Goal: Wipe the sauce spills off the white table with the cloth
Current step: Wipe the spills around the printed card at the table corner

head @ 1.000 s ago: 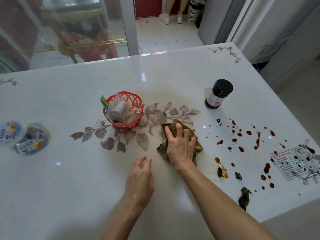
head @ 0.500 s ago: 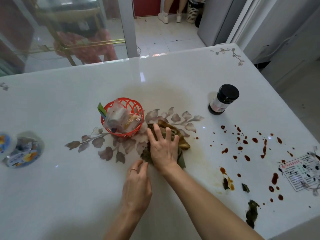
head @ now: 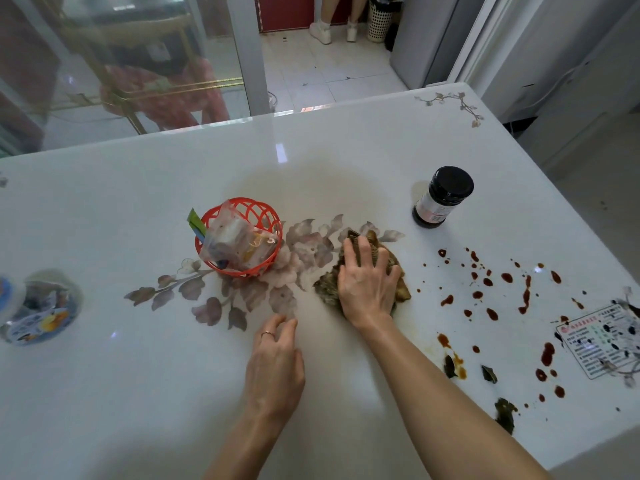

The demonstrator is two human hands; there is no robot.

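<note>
Packets (head: pixel 239 242) fill the red basket (head: pixel 268 216); right fingers (head: pixel 350 252) press flat on cloth (head: pixel 327 289), left fingers (head: pixel 277 328) rest loose, empty.

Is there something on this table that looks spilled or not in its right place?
Dark red sauce drops are scattered over the right part of the white table, some on the printed card. Dark leafy scraps lie near the front edge. The right hand presses the cloth left of them.
</note>
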